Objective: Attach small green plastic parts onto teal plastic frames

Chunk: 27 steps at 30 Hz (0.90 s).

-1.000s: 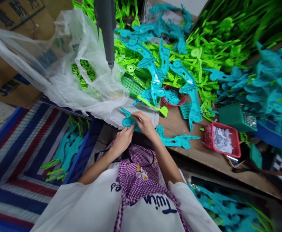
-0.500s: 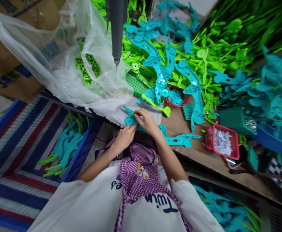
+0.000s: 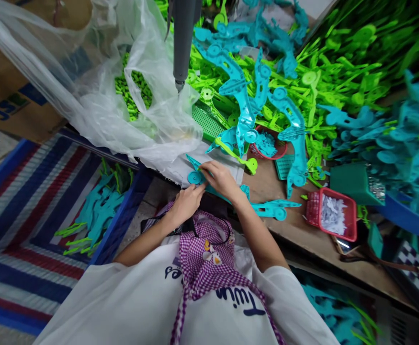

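A long teal plastic part (image 3: 195,178) with a round disc and a pointed end lies at the bench edge under both my hands. My left hand (image 3: 186,205) holds its near side, fingers closed together. Bent over its top, my right hand (image 3: 220,181) has its fingertips pinched at the part's middle; whatever small piece may be under them is hidden. Just beyond are a lime-green lever (image 3: 237,155) and curved teal parts (image 3: 241,103). Another teal part (image 3: 276,209) lies right of my right forearm. A grey electric screwdriver (image 3: 184,45) hangs tip down above the bench.
A clear plastic bag (image 3: 97,115) of small green pieces stands at left. Red baskets (image 3: 313,207) (image 3: 281,152) hold small white and teal pieces. Green levers (image 3: 338,76) and teal parts (image 3: 392,153) are heaped behind. A blue-framed crate (image 3: 114,239) with finished-looking parts sits low left.
The view has shifted slightly, so the bench things appear a little further right. Both hands stay on the teal part, with only small finger movement.
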Each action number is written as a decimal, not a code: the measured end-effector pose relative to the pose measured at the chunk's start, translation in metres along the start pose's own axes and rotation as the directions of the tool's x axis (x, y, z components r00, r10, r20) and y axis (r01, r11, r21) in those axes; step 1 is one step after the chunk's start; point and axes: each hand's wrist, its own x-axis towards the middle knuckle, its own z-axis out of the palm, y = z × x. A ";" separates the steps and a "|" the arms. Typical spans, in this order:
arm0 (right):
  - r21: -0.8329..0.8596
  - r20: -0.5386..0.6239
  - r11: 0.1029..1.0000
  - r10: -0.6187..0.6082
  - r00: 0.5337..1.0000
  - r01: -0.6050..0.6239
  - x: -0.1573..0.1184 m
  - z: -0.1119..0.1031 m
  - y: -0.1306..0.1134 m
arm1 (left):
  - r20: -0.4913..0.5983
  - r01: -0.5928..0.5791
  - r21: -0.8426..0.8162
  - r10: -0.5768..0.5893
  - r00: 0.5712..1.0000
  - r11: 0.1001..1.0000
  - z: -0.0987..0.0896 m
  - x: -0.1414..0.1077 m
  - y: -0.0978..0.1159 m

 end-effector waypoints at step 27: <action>0.121 -0.205 0.989 0.112 0.972 -0.089 -0.067 0.024 -0.070 | 0.166 0.129 -0.984 -0.403 0.900 -0.120 -0.011 0.019 0.025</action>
